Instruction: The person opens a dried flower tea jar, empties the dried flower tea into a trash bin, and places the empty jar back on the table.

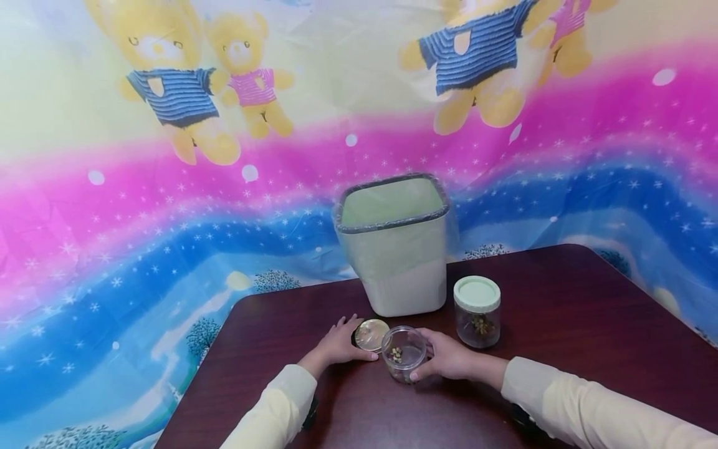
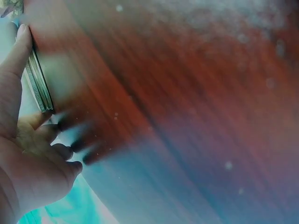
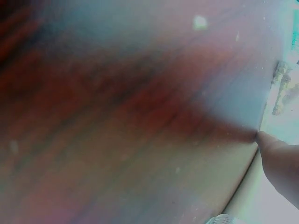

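Note:
My left hand (image 1: 338, 342) holds a round gold-coloured lid (image 1: 372, 335) by its rim, between thumb and fingers. In the left wrist view the lid (image 2: 39, 84) shows edge-on, with the thumb at one end and a finger at the other. My right hand (image 1: 449, 355) grips a small clear jar (image 1: 405, 368), uncovered, around its right side. Small yellowish and brown dried pieces (image 1: 396, 355) lie inside. Jar and lid are side by side, close together. Only part of the right hand (image 3: 282, 163) shows in the right wrist view.
A second clear jar (image 1: 477, 324) with a pale green lid (image 1: 477, 293) holds dried pieces, right of my right hand. Behind stands a pale bin (image 1: 406, 274) lined with a clear bag. All stand on a dark red-brown table (image 1: 572, 312) before a bear-printed backdrop (image 1: 348, 87).

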Demonstrator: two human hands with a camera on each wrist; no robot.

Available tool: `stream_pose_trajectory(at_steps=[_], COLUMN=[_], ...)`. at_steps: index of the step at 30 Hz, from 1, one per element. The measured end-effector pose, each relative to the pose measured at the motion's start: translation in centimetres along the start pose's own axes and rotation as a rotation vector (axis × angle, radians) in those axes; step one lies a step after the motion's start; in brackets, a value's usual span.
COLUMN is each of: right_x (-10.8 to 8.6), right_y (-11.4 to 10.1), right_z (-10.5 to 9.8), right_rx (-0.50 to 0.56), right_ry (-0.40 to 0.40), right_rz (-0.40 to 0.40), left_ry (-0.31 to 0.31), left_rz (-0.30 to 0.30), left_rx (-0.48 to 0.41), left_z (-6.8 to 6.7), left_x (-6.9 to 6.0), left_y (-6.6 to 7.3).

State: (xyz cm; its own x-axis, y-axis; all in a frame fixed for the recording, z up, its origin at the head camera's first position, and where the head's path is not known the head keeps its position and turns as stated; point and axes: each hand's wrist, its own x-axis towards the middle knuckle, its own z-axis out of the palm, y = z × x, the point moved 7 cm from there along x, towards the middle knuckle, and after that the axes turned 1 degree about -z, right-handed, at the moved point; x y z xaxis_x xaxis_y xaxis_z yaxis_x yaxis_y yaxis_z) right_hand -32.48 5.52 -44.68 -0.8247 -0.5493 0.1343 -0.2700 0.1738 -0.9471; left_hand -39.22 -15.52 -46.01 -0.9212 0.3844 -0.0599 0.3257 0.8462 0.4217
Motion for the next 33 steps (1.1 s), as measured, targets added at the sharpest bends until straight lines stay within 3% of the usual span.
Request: stream_pose_trajectory(at_steps=[7, 14, 26, 33], right_x=[0.0, -0.1, -0.1, -0.1], right_y=[0.2, 0.1, -0.2, 0.0], right_z=[0.0, 0.0, 0.0, 0.0], right_rx=[-0.003, 0.01, 0.002, 0.004], right_ry=[-0.001, -0.006, -0.005, -0.006], right_rz=[0.004, 0.001, 0.003, 0.024], left_ry=[0.024, 0.083, 0.253, 0.344], left_rz=[0.001, 0.01, -0.024, 0.04], left_rx=[-0.02, -0.085, -0.245, -0.422], left_z=[-0.7, -2.8, -8.8, -13.0], left_x=[-0.1, -0.3, -0.1, 0.0], left_y=[0.3, 1.5, 3.6, 5.4])
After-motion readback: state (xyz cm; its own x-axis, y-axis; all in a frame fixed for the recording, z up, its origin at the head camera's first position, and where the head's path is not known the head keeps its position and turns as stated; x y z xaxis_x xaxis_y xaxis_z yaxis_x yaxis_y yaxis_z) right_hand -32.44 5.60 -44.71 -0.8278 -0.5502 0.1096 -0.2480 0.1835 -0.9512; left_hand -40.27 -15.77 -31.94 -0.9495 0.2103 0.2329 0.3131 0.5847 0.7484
